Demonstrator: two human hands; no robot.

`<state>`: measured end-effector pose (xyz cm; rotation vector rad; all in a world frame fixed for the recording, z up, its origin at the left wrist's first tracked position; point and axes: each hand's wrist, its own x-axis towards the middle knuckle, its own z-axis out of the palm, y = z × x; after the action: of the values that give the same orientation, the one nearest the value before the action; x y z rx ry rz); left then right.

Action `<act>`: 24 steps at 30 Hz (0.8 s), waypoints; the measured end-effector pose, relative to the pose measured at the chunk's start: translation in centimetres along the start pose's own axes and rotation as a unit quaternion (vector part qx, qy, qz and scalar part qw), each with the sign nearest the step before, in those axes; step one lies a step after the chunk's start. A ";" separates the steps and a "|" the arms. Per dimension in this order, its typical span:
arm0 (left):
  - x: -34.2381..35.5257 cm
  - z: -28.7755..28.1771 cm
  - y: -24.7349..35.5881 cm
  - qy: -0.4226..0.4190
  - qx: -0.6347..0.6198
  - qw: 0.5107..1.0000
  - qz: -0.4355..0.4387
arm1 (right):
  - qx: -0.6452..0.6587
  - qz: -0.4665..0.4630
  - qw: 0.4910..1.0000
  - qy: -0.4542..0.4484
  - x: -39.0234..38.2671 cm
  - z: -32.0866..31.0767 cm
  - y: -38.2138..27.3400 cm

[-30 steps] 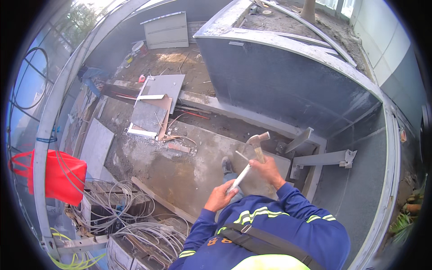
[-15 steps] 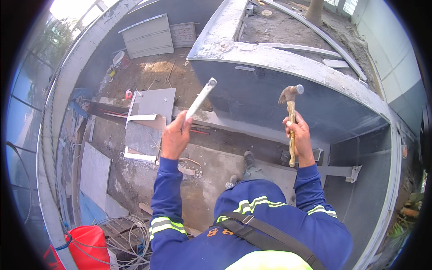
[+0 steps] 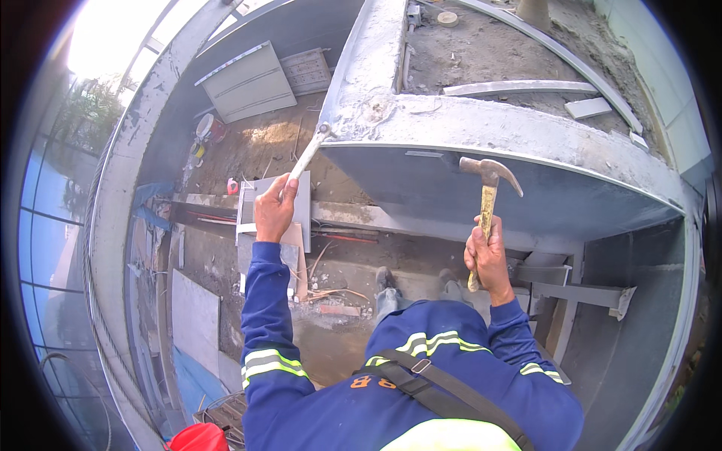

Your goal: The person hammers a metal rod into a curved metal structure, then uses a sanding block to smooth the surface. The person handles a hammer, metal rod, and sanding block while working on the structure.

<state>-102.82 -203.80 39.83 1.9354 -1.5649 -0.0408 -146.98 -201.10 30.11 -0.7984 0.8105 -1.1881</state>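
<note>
My left hand (image 3: 274, 210) is wrapped round a pale bar (image 3: 304, 159) with a rounded metal end, which reaches up to the corner of the grey wall's rough white ledge (image 3: 361, 113); I cannot tell whether it touches. My right hand (image 3: 489, 255) grips a claw hammer (image 3: 487, 195) by its worn yellowish handle, head raised in front of the grey wall (image 3: 421, 180) below the ledge, claw turned to the right. Both arms in blue sleeves come in from the lower edge.
Loose boards (image 3: 195, 323) and debris lie on the rough floor around my shoes (image 3: 385, 278). A leaning panel (image 3: 248, 79) and a bucket (image 3: 207, 128) are at the upper left, a frame column (image 3: 124, 255) at left, a red bag (image 3: 199, 440) lower left, a jutting bracket (image 3: 571, 293) at right.
My hands have moved apart and up, the bar now reaching the ledge. The hammer's head has turned, its claw now pointing right. The view has shifted toward the wall top.
</note>
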 end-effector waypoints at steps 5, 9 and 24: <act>1.9 0.4 -2.6 -0.086 0.078 0.993 -0.036 | -0.092 -0.046 0.994 0.047 1.3 4.4 0.9; 2.6 0.3 -4.4 -0.050 0.058 0.990 0.116 | -0.172 -0.087 0.978 0.083 2.3 9.5 3.9; 4.4 -0.6 -5.5 -0.081 0.118 0.965 0.221 | -0.408 -0.349 0.841 0.071 5.4 19.7 10.1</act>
<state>-96.56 -206.92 39.21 1.7426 -2.1638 0.1881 -124.27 -202.50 30.29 -1.8427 1.2289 -1.5537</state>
